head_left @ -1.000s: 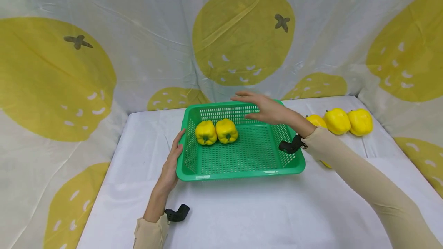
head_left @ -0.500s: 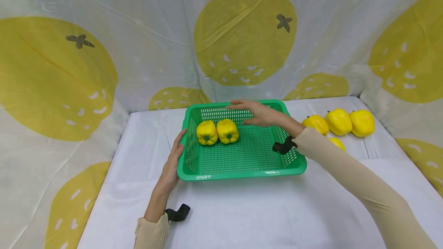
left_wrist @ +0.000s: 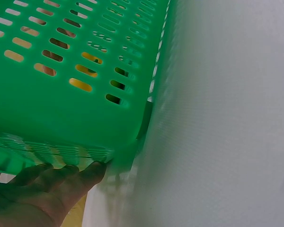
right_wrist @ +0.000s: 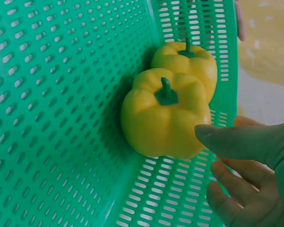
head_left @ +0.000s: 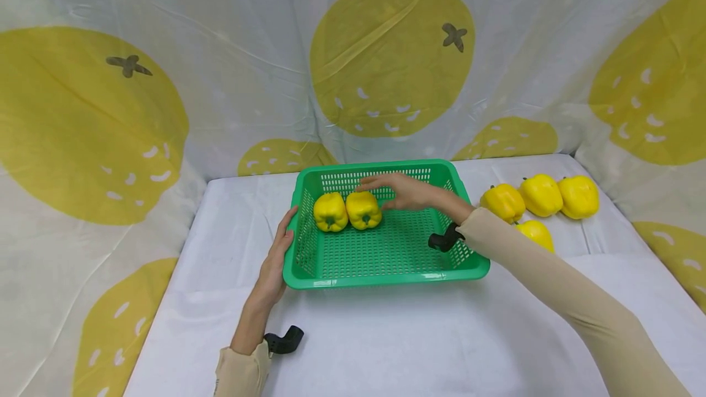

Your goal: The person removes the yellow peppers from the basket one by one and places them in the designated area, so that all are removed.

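Note:
Two yellow bell peppers stand side by side in a green plastic basket, against its back left part. My right hand reaches in over the right pepper, fingers spread and relaxed. In the right wrist view, the thumb overlaps that pepper's side, and the other fingers are beyond it near the perforated wall. Behind it sits the left pepper. My left hand lies along the basket's left outer side with straight fingers. In the left wrist view, its fingertips touch the green wall.
To the right of the basket, several more yellow bell peppers lie on the white cloth. My right sleeve passes close in front of them. A fruit-printed cloth hangs behind the table and at both sides.
My right hand has come down into the basket and slightly left, closer to the right pepper. More of the peppers on the table shows beside the right sleeve. The left hand has stayed in place.

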Demonstrator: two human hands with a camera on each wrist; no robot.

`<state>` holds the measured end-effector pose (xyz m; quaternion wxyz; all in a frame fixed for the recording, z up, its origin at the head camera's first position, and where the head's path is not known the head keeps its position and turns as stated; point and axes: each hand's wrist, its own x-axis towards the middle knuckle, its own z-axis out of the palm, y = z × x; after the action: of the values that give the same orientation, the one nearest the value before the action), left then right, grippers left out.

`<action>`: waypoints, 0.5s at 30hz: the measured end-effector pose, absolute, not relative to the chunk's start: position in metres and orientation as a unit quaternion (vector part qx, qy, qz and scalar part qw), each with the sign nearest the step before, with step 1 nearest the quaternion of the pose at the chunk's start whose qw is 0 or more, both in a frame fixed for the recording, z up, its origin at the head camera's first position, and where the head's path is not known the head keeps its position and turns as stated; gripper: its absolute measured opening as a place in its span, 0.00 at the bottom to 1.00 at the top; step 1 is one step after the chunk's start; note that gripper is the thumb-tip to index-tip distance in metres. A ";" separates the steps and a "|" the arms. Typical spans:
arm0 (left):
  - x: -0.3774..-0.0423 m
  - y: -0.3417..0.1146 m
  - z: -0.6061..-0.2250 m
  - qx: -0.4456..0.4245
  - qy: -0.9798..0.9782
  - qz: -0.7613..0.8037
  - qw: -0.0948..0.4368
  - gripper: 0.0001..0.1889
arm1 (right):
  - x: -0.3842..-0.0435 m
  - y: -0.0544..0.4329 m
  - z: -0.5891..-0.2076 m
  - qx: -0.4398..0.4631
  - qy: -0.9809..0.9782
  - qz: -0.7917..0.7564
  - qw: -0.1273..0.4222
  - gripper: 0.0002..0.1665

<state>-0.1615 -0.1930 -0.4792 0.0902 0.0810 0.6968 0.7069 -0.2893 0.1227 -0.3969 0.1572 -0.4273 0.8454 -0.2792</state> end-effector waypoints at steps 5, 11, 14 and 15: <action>-0.161 -0.193 -0.479 0.080 0.696 0.708 0.091 0.28 | -0.287 0.122 -0.404 -0.434 0.840 -0.279 0.166 0.37; -0.161 -0.193 -0.479 0.078 0.698 0.707 0.089 0.28 | -0.284 0.121 -0.410 -0.434 0.847 -0.255 0.172 0.35; -0.161 -0.192 -0.478 0.081 0.697 0.707 0.088 0.28 | -0.284 0.121 -0.410 -0.436 0.848 -0.249 0.171 0.35; -0.161 -0.192 -0.478 0.080 0.697 0.707 0.088 0.28 | -0.284 0.121 -0.410 -0.437 0.848 -0.246 0.170 0.35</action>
<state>-0.1611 -0.1922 -0.4778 0.0876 0.0801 0.6973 0.7069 -0.2838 0.1208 -0.4098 0.1698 -0.4367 0.8484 -0.2463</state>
